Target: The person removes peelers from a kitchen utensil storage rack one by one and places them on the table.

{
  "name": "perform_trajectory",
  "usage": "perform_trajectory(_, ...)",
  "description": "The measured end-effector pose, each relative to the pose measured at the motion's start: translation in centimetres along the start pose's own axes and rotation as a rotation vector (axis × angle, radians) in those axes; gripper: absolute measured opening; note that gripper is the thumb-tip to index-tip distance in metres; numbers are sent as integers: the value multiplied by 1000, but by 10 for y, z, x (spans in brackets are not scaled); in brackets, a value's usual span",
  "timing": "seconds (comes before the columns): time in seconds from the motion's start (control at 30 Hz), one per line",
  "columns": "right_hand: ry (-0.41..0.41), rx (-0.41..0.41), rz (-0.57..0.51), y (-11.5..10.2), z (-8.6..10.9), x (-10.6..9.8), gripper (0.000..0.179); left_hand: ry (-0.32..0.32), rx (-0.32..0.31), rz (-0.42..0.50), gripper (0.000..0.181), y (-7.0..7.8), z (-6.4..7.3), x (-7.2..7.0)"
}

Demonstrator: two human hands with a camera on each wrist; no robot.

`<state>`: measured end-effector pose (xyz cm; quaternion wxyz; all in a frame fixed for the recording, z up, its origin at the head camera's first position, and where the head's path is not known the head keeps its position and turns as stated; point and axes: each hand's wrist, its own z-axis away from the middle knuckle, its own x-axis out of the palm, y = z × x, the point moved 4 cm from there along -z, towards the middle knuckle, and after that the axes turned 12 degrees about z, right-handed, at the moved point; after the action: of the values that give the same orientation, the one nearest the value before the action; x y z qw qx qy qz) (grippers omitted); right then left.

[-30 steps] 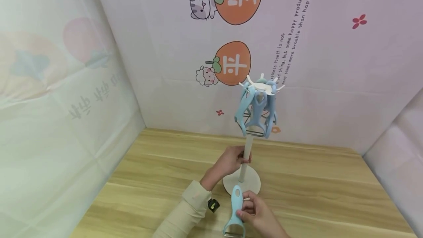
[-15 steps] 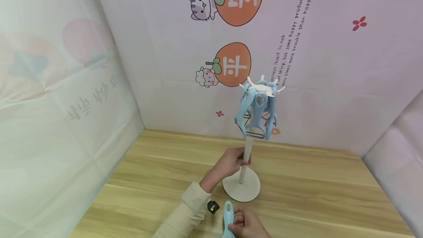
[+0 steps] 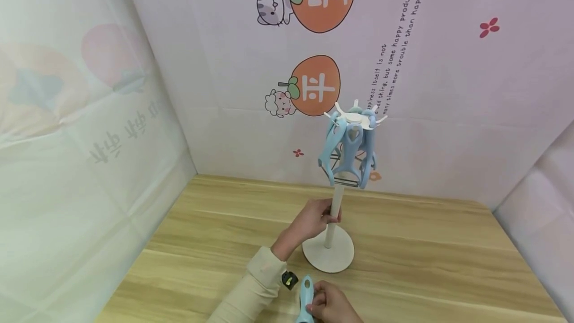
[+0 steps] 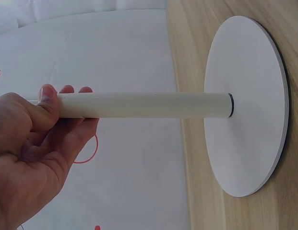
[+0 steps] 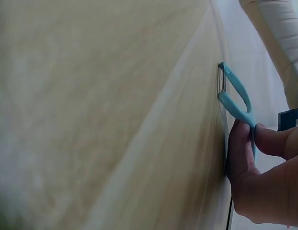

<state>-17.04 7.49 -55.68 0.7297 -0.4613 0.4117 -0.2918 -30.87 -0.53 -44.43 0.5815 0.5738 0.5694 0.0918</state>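
Observation:
My left hand (image 3: 312,218) grips the white pole (image 4: 149,105) of an upright stand, thumb on one side and fingers on the other. The pole rises from a round white base (image 3: 339,258) on the table. At the top, several blue peelers (image 3: 350,151) hang from the hooks of a white rack (image 3: 356,119). My right hand (image 3: 333,304) pinches a light blue peeler (image 3: 307,293) by its handle, in front of the base. In the right wrist view this peeler's forked head and metal blade (image 5: 221,79) are close over the wood; the head view cuts the head off.
A wood-grain table (image 3: 426,258) lies under the stand. Behind it hangs a printed white cloth (image 3: 233,74), with another cloth at the left (image 3: 80,173). A small black device (image 3: 289,280) sits at my left sleeve (image 3: 255,283).
My right hand has moved back toward the table's near edge and slightly left with the light blue peeler. My left hand and the stand have stayed in place.

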Motion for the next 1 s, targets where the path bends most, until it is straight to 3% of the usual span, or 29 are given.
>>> perform_trajectory(0.53,45,-49,186,0,-1,-2,42,7,6,29,7,2,1,3)
perform_trajectory(0.77,71,-132,334,-5,3,-3,39,30,5,52,8,0,3,3)
perform_trajectory(0.9,108,-193,365,-18,9,-17,38,53,28,65,8,0,3,3)
perform_trajectory(1.0,188,-272,391,-38,15,-32,34,78,38,78,9,-1,3,3)
